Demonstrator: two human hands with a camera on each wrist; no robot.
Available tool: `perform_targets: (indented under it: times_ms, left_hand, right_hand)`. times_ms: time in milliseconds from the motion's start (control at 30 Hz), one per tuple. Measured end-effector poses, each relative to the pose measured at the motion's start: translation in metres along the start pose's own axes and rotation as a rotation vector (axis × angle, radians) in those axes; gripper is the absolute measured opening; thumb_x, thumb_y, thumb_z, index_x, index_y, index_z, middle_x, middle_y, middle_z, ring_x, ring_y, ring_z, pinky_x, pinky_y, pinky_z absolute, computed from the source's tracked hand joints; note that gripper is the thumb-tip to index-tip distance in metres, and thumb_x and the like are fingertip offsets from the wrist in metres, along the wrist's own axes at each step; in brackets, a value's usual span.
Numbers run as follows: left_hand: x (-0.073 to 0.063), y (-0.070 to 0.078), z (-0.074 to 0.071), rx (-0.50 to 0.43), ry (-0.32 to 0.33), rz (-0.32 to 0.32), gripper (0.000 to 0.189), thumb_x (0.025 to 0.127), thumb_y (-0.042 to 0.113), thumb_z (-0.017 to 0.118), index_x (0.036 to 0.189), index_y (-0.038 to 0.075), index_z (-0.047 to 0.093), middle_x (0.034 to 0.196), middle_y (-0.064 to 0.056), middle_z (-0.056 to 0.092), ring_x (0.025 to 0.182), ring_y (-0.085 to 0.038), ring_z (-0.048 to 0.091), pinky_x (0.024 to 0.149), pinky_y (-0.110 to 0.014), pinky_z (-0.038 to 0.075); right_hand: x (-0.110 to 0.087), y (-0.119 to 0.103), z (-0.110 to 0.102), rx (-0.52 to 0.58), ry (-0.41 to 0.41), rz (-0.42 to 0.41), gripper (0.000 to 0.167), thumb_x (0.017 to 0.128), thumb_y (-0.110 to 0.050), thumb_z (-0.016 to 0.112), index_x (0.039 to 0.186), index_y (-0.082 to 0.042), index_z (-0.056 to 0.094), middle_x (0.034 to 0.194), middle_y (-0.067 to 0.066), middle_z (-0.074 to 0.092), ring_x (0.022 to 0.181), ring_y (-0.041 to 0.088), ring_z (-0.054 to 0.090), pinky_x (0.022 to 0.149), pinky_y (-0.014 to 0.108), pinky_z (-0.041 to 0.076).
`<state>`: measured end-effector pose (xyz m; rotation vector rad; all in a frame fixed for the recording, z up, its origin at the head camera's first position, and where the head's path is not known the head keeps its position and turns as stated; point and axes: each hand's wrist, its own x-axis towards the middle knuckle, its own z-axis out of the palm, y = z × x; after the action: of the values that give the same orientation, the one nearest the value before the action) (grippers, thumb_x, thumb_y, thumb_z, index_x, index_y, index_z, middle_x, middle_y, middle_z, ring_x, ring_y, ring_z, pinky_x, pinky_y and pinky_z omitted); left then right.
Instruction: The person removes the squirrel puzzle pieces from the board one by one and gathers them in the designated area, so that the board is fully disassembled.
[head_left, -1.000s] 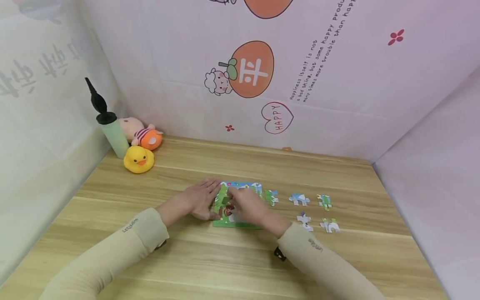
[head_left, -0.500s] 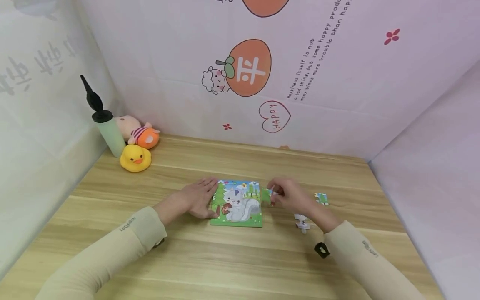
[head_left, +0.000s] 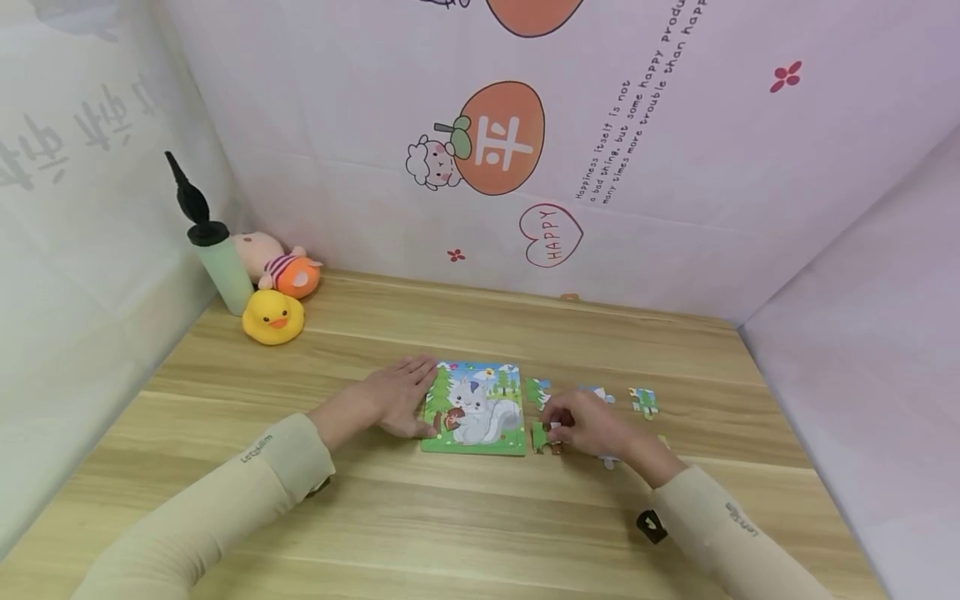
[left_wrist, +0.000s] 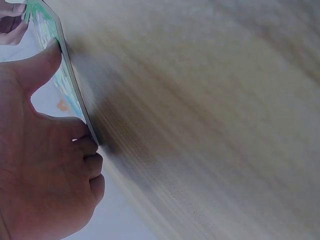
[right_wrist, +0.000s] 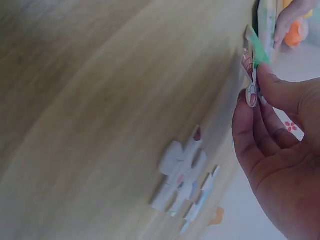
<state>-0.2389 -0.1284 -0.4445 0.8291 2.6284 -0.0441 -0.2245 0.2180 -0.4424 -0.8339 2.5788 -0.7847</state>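
A square jigsaw board [head_left: 472, 408] with a grey squirrel picture lies on the table. My left hand [head_left: 397, 398] rests on its left edge, fingers extended; in the left wrist view, the thumb [left_wrist: 45, 62] lies over the board's edge. To the right of the board, my right hand [head_left: 588, 423] pinches a green and brown jigsaw piece [head_left: 540, 437] between thumb and fingertips. That held piece [right_wrist: 257, 47] stands tilted in the right wrist view. Just behind it lies a green and white piece [head_left: 537, 390]. The right hand partly covers other loose pieces.
More jigsaw pieces lie to the right, among them a blue and green one [head_left: 643, 401] and a white one [right_wrist: 177, 172]. A yellow rubber duck [head_left: 273, 317], a plush toy [head_left: 258, 254] and a pale green pump [head_left: 227, 273] stand at the back left.
My right hand has left the board, moving right to beside the rear piece, then toward the near side, where it now pinches the green and brown piece. The left hand stays on the board.
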Motion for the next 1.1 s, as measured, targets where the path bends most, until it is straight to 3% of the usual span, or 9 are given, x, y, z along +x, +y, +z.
perform_targets:
  times_ms: [233,1100]
  left_hand:
    - [-0.001,0.002,0.0,0.002,-0.005,-0.008,0.105,0.096,0.067,0.055,0.165,-0.002,0.016,0.176,-0.017,0.007,0.166,-0.031,0.008,0.138,-0.044,0.01]
    - [0.001,0.001,-0.001,0.008,-0.006,-0.014,0.104,0.096,0.066,0.056,0.164,-0.003,0.017,0.176,-0.019,0.008,0.166,-0.033,0.009,0.138,-0.045,0.011]
  right_hand:
    - [0.002,0.005,0.007,-0.092,0.042,-0.023,0.009,0.094,-0.004,0.074,0.1,-0.008,0.077,0.093,0.0,0.072,0.079,0.002,0.063,0.07,0.018,0.056]
    - [0.001,0.006,0.014,-0.192,0.118,-0.089,0.009,0.091,-0.001,0.076,0.096,-0.008,0.075,0.09,-0.001,0.07,0.079,0.001,0.061,0.069,0.019,0.057]
